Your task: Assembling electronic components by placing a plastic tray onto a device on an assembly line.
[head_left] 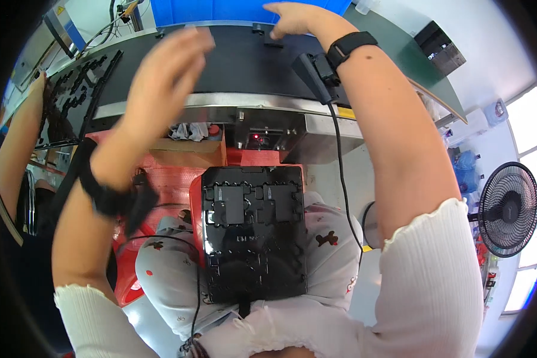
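Note:
My left hand (172, 68), blurred by motion, is raised over the left part of the black conveyor belt (232, 65). Its fingers stretch out and I see nothing in them. Over the belt's far side is my right hand (295, 19), thumb and forefinger apart. Just under its thumb lies a small flat black part (273, 42); whether they touch I cannot tell. A second small black piece (258, 28) sits beside it. On my lap rests a glossy black moulded tray (253, 256), with two black rectangular parts (228, 204) in its far half.
A blue bin (221, 12) stands behind the belt. At left, another person's arm (21, 143) reaches to a second black tray (71, 98). Cables run from my wrist devices (316, 74). Below the belt is a cardboard box (188, 152); a black fan (509, 209) stands right.

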